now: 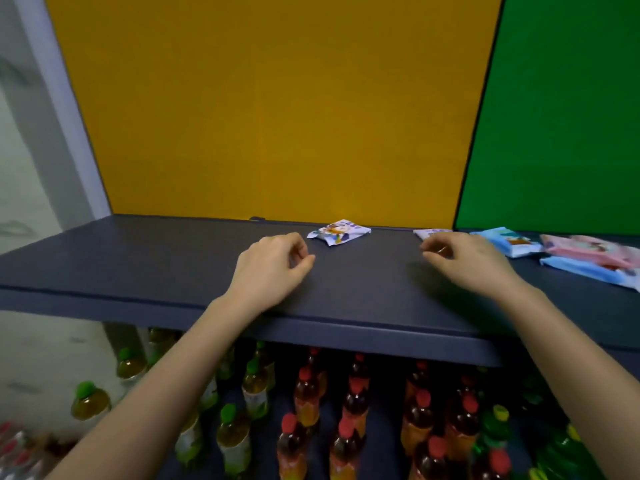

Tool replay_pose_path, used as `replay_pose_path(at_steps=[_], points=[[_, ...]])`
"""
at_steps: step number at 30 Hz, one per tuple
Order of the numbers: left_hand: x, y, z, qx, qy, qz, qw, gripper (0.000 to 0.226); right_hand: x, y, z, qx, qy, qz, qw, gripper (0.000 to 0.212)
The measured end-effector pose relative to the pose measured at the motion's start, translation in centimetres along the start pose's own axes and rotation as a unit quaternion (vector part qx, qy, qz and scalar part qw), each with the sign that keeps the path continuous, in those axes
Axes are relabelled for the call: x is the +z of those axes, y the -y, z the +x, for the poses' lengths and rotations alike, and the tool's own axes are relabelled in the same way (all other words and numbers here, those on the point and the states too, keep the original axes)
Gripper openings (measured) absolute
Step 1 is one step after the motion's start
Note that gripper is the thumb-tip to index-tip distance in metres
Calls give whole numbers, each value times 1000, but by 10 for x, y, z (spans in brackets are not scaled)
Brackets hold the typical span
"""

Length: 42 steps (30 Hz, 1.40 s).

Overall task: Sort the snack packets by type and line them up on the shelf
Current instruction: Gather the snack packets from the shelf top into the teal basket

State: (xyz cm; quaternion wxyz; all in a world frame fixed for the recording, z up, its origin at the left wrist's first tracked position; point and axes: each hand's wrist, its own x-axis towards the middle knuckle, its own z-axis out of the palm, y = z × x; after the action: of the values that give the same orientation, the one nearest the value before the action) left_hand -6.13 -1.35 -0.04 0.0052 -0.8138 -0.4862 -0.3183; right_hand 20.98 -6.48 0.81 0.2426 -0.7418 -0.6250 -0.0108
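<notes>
A dark grey shelf (145, 258) runs across the view. A small white snack packet (338, 232) with a cartoon print lies near its back edge. My left hand (272, 268) hovers just left and in front of it, fingers loosely curled, holding nothing. My right hand (465, 259) is over the shelf further right, fingers curled and empty. Behind its fingers a second white packet (431, 232) peeks out, mostly hidden. To the right lie a blue packet (512, 241), a pink packet (588, 252) and another blue packet (588, 271) under the pink one.
A yellow back panel (270, 105) and a green panel (561, 112) rise behind the shelf. Below the shelf stand several drink bottles with green caps (228, 434) and red caps (349, 420). A white wall (31, 161) is at left.
</notes>
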Motion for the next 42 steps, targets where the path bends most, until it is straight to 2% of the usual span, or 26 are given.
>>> replay_pose_path(at_steps=[6, 9, 12, 14, 16, 18, 20, 22, 24, 27, 29, 31, 33, 34, 37, 39, 42], points=[[64, -4, 80, -23, 61, -4, 998, 28, 12, -53, 73, 93, 13, -20, 995, 39], [93, 3, 121, -33, 89, 10, 995, 37, 20, -68, 101, 131, 38, -30, 990, 32], [113, 8, 154, -63, 112, 5, 992, 46, 30, -80, 122, 170, 30, -31, 984, 50], [124, 12, 169, -93, 158, 3, 983, 49, 36, -83, 130, 184, 44, -40, 981, 64], [131, 18, 177, -113, 215, -22, 970, 49, 42, -83, 134, 186, 58, -58, 979, 75], [131, 22, 181, -106, 237, -30, 965, 45, 46, -84, 138, 187, 65, -70, 978, 83], [123, 23, 181, -113, 246, -23, 962, 42, 44, -82, 139, 187, 76, -57, 978, 78], [113, 19, 179, -152, 282, -51, 946, 45, 41, -78, 139, 189, 97, 5, 977, 59], [107, 15, 177, -195, 310, -89, 926, 47, 38, -72, 139, 188, 131, 61, 971, 61], [103, 13, 171, -206, 289, -122, 927, 44, 40, -67, 136, 151, 195, 142, 959, 46], [102, 13, 166, -220, 273, -186, 918, 36, 40, -63, 133, 116, 188, 163, 962, 35], [98, 13, 159, -233, 267, -250, 901, 23, 38, -58, 129, 94, 173, 127, 972, 22], [92, 12, 152, -237, 244, -294, 893, 16, 36, -52, 124, 83, 171, 124, 974, 26], [88, 11, 149, -236, 227, -316, 891, 14, 37, -49, 122, 78, 172, 157, 969, 29], [72, 12, 139, -234, 148, -380, 882, 13, 41, -29, 116, 54, 142, 302, 941, 16], [58, 18, 128, -229, 95, -405, 880, 23, 40, -7, 115, 32, 120, 382, 916, 18], [35, 33, 103, -236, 21, -406, 882, 41, 41, 35, 119, 3, 157, 466, 871, 13]])
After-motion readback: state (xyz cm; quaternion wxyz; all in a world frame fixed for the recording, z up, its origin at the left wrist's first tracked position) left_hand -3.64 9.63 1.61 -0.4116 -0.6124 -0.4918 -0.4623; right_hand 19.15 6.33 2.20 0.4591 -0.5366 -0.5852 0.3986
